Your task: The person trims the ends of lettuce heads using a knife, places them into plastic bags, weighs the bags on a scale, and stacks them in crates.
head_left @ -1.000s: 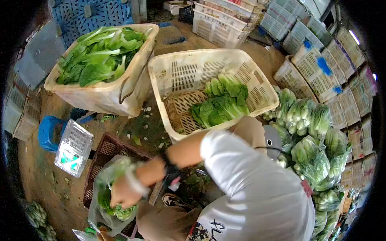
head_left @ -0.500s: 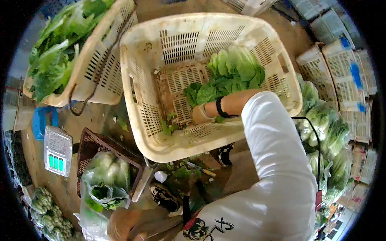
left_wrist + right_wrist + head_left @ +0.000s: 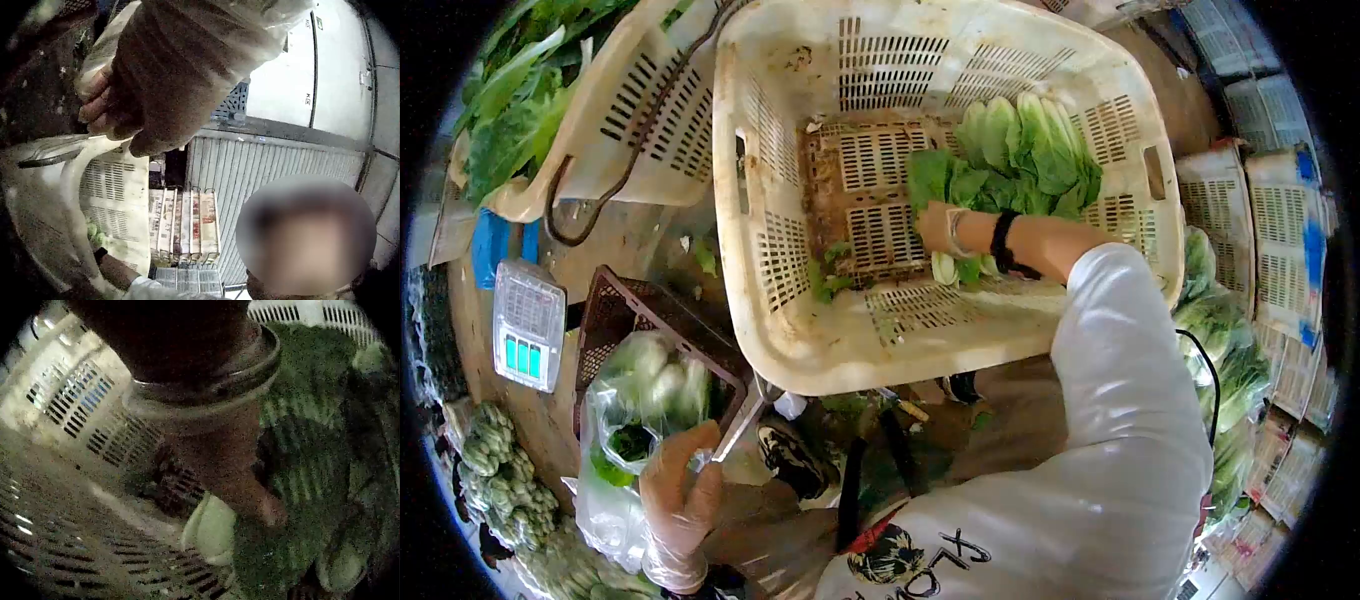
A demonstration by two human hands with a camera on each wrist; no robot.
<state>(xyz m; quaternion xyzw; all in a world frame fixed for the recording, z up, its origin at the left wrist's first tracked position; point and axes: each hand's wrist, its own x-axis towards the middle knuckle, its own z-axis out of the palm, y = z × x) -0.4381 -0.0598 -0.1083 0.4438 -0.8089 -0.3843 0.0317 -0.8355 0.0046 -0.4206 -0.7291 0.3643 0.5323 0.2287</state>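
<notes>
Inside the large cream basket [image 3: 950, 340], the right hand [image 3: 942, 228] grips leafy greens at the left edge of the pile [image 3: 1035, 150]. A pale stem [image 3: 212, 531] shows beside that hand in the right wrist view; most of its fingers are hidden among leaves. The left hand [image 3: 680, 490], in a thin clear glove, hangs with loosely bent fingers beside the clear bag of greens [image 3: 615, 500]. In the left wrist view the left hand [image 3: 162, 81] is seen close up, with nothing plainly held.
A brown crate [image 3: 655, 300] stands around the upper part of the bag. A scale [image 3: 528, 320] is at the left, and a second basket [image 3: 635, 130] full of leaves at the upper left. A knife [image 3: 905, 402] lies on the floor. Bagged greens [image 3: 1225, 350] line the right side.
From the bag, the right hand has moved up and right into the basket, onto the greens. The left hand has risen into clear view beside the bag. The head view has shifted closer to the basket.
</notes>
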